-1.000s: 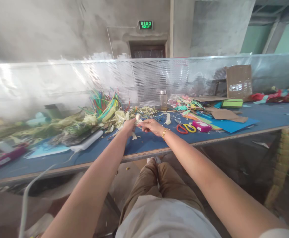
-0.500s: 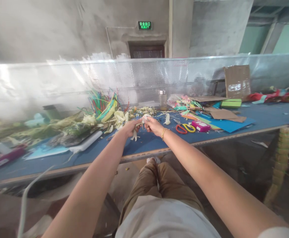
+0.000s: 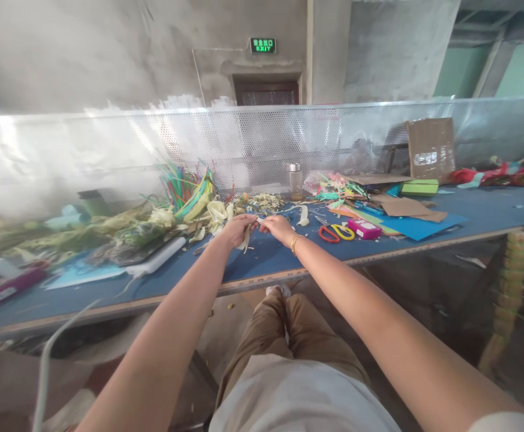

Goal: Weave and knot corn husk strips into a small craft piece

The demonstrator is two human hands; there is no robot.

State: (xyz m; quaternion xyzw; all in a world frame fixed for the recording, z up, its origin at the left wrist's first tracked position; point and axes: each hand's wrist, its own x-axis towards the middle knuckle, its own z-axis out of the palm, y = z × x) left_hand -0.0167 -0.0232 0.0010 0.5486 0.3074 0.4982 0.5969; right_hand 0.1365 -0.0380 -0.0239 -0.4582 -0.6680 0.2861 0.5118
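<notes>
Over the blue tabletop [image 3: 271, 261], my left hand [image 3: 236, 230] and my right hand [image 3: 280, 230] meet fingertip to fingertip. Both are closed in a pinch on a pale, husk-like strip [image 3: 246, 241], whose loose end hangs below the left fingers. A small whitish bit of it shows between the fingertips; the rest is hidden by the fingers. Just beyond my left hand lie cream husk-like pieces [image 3: 217, 211]. A single pale curled piece [image 3: 304, 216] rests past my right hand, near red-handled scissors [image 3: 329, 234] and yellow-handled scissors [image 3: 343, 231].
A clear bottle [image 3: 295, 183] stands by the perforated metal screen [image 3: 262, 141]. To the left are coloured stems [image 3: 183, 186], greenish fibre [image 3: 127, 231] and a white power strip [image 3: 158, 257]. A pink box [image 3: 364, 228], blue sheet [image 3: 424, 227] and cardboard [image 3: 430, 147] are on the right.
The white part of the strip that stood up at my right fingertips now lies low between both hands. My right hand has shifted slightly left; the bench things have not moved.
</notes>
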